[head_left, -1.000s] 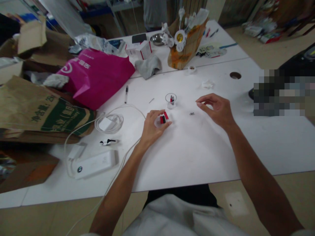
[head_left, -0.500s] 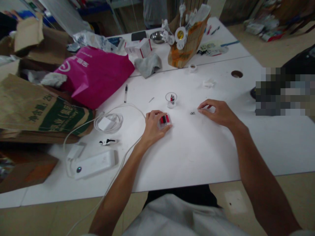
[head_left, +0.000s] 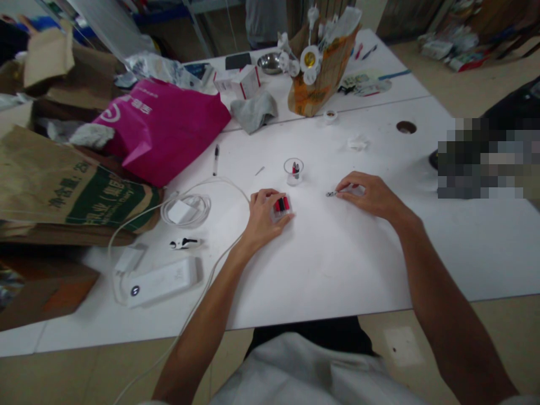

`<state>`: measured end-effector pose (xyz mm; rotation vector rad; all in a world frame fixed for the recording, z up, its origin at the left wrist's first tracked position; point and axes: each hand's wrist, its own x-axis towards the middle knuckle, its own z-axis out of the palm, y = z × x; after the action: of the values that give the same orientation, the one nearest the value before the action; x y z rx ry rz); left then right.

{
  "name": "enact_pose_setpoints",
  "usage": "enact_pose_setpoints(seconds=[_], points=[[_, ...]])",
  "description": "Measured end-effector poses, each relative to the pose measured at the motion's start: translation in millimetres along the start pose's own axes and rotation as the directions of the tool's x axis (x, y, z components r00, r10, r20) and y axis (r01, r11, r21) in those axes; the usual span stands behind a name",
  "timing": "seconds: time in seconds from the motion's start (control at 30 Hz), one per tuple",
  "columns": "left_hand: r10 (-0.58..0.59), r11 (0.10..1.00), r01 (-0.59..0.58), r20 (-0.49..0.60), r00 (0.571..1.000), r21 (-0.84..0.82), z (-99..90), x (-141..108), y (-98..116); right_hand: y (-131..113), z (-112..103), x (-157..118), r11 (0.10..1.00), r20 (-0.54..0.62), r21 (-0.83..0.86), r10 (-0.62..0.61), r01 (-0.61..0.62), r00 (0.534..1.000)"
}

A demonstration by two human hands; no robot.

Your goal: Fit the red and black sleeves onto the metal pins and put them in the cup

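Observation:
My left hand rests on the table, its thumb and fingers around a small clear case that holds red and black cylinders. Just behind the case stands a clear round cup with a few slim red and dark pieces upright in it. To the right, my right hand has thumb and index finger pinched low over the table. Their tips are at the edge of some tiny dark and silvery pieces; what lies between the tips is too small to make out.
A pen, a coiled white cable, a nail clipper-like tool and a white power bank lie to the left. A magenta bag stands behind them. A paper bag of white parts is at the back.
My right hand has moved slightly left and down, bringing its pinched fingertips up to the tiny pieces. My left hand stays around the clear case.

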<state>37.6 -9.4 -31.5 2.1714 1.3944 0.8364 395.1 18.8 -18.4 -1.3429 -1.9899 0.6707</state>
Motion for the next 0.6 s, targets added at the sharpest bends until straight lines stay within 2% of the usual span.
enact_pose_setpoints(seconds=[0.6], points=[[0.013,1.000,-0.013,0.009,1.000,0.006,0.6,-0.8,-4.0,-3.6,2.4,1.3,1.000,0.015,-0.004,-0.025,0.025,1.000]])
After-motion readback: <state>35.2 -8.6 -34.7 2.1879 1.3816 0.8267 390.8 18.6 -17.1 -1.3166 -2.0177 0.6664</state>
